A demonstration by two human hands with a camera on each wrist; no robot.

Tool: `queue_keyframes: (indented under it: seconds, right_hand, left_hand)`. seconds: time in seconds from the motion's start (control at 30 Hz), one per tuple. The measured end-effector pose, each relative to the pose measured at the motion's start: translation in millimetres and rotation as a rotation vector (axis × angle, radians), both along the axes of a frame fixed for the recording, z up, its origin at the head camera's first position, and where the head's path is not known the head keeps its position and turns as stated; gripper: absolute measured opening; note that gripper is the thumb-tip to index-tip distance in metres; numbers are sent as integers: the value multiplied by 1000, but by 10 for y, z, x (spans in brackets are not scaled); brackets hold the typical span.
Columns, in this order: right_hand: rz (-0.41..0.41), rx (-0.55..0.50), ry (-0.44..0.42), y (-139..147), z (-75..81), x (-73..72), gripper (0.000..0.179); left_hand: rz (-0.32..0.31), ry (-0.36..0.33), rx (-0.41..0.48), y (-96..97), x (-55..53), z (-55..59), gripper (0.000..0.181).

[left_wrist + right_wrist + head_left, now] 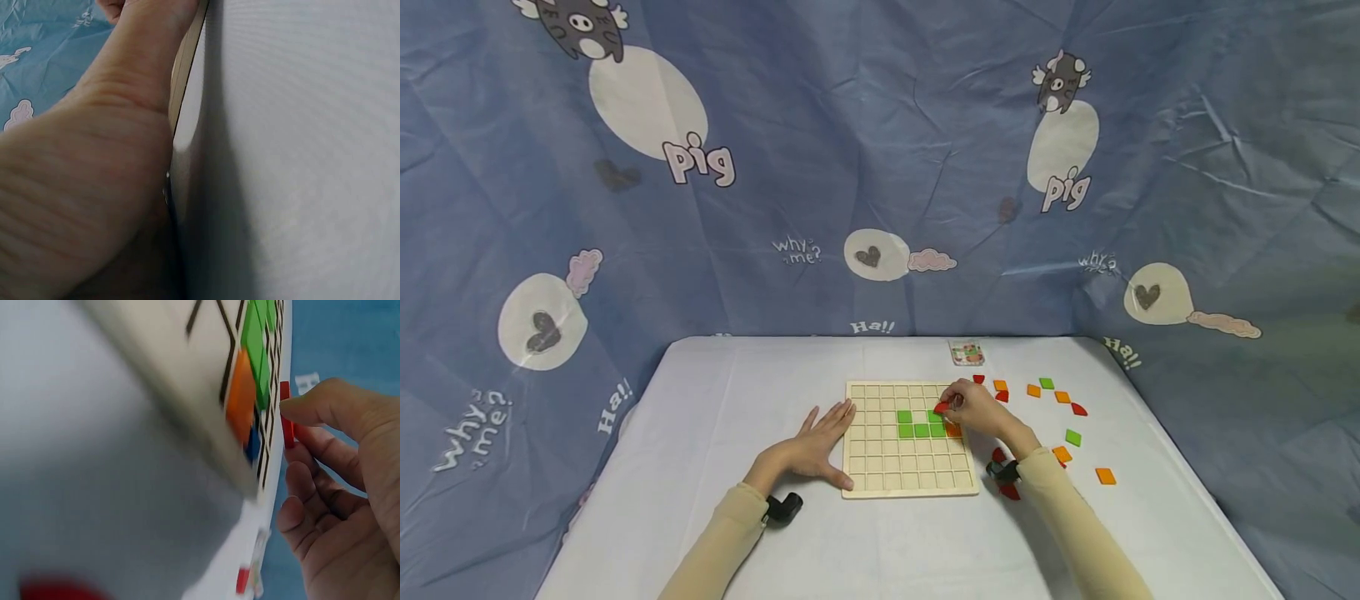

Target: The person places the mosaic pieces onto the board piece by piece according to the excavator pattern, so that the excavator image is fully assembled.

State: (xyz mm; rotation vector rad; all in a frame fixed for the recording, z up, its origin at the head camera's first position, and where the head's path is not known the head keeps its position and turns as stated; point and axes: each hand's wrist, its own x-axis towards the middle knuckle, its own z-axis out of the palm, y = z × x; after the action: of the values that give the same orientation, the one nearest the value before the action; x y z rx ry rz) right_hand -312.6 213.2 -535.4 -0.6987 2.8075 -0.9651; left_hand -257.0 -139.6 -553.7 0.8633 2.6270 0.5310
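Observation:
A pale wooden grid board (892, 464) lies on the white table, with several green square tiles (921, 431) set in its cells. An orange tile (953, 431) sits at the right end of the lower green row. Over the board's right side, my right hand (983, 410) pinches a red quarter-circle tile (941, 407) between thumb and fingers. In the right wrist view this red tile stands edge-on, above the board's surface. My left hand (812, 448) rests at the board's left edge, fingers spread and straight, fingertips and thumb touching the frame.
Loose orange tiles (1105, 476), green tiles (1072, 437) and red quarter-circle tiles (1078, 409) are scattered right of the board. Some red ones lie partly under the right wrist. A small patterned card (967, 352) lies at the back edge. A blue printed cloth (820, 167) hangs behind.

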Motion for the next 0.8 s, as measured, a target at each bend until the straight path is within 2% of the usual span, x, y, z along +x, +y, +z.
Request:
queue_keyframes:
  seconds: [0.2,0.37,0.8]
  right_hand:
    - [84,32,-1,-213,-34,37,18]
    - [132,88,37,-304,-47,24,19]
    - [156,106,-37,-305,10,3,15]
  left_hand:
    - [9,1,-8,4,-1,-4,132]
    - [11,4,-8,12,-1,-11,133]
    - [15,-1,-14,17,0,-5,134]
